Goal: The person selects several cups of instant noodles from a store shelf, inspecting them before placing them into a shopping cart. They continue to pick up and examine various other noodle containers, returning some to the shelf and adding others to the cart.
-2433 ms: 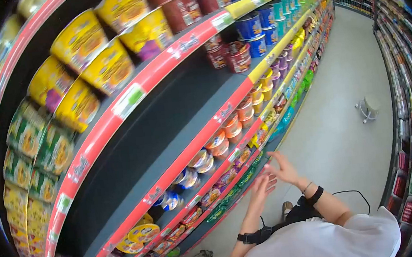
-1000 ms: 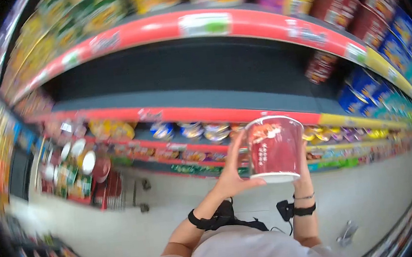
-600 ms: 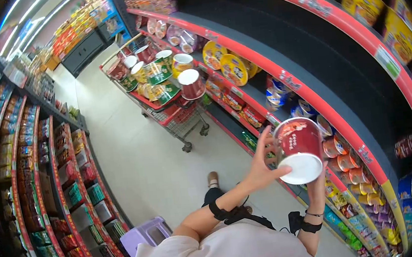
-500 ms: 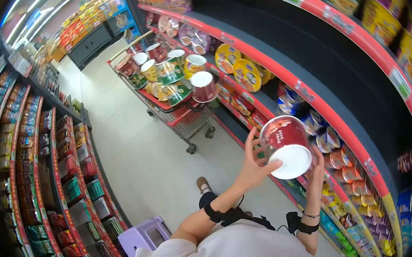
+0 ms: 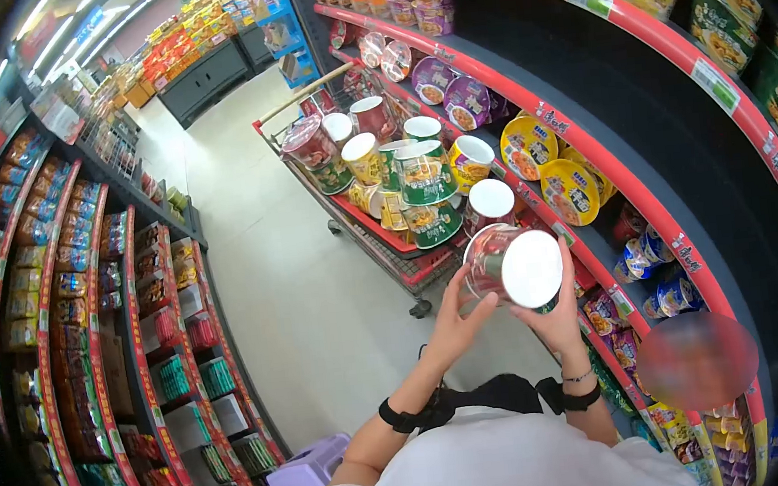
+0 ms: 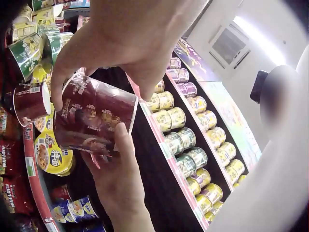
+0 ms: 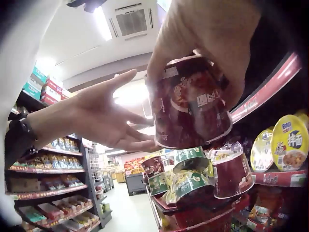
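A dark red instant noodle cup (image 5: 487, 266) is tilted, its white bottom facing up toward the head camera. My right hand (image 5: 554, 321) grips it; in the left wrist view the right thumb presses on its side. My left hand (image 5: 449, 335) is at the cup's other side; in the right wrist view its fingers are straight, tips at the cup's lower rim, thumb apart from it. Just beyond stands another dark red cup (image 5: 488, 203) at the near end of a shopping cart (image 5: 415, 271). Green cups (image 5: 427, 178) and yellow cups (image 5: 361, 159) fill the cart.
Shelves with a red edge strip (image 5: 620, 160) run along the right, bearing yellow noodle bowls (image 5: 569, 193) and blue cups (image 5: 670, 295). Packaged goods line the left shelves (image 5: 133, 352). A purple stool (image 5: 308, 474) stands behind on the light floor (image 5: 301, 345).
Empty hands at first, then both holding the dark red cup. The view has swung from the shelf to the cart, the cup has come close to it, and the left thumb has left the cup's bottom.
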A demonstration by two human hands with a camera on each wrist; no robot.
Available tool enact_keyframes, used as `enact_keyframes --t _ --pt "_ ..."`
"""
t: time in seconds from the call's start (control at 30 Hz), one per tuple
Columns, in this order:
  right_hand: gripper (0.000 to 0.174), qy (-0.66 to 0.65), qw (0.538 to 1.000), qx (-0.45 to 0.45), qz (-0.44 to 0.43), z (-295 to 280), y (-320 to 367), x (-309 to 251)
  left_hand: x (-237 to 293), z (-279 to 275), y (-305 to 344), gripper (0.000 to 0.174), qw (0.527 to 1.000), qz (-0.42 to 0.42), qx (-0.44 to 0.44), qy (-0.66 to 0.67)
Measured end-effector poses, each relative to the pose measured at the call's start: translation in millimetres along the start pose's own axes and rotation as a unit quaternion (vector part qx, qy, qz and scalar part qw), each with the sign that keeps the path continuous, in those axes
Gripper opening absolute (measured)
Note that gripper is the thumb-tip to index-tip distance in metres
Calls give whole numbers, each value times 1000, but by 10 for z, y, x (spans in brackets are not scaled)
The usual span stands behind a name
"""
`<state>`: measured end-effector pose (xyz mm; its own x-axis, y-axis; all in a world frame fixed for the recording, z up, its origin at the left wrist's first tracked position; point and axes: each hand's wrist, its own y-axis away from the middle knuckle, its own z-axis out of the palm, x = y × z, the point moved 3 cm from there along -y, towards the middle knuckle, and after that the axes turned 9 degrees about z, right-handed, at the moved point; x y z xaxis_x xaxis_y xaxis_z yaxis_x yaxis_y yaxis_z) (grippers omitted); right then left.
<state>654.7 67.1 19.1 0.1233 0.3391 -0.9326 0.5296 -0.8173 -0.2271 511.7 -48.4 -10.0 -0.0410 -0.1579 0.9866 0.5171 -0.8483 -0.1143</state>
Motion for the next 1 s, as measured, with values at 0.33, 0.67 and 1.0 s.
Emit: enact_keyframes --t 0.33,0.67,1.0 --pt "106 -50 996 -26 70 94 -1163 449 -442 66 -1097 74 987 -104 -43 113" --pt "107 84 988 -107 70 342 -1995 942 -875 -5 -1665 85 982 -131 30 136" --pt "116 142 986 -59 70 341 -1655 1012 -932 -215 -1236 63 988 -140 3 63"
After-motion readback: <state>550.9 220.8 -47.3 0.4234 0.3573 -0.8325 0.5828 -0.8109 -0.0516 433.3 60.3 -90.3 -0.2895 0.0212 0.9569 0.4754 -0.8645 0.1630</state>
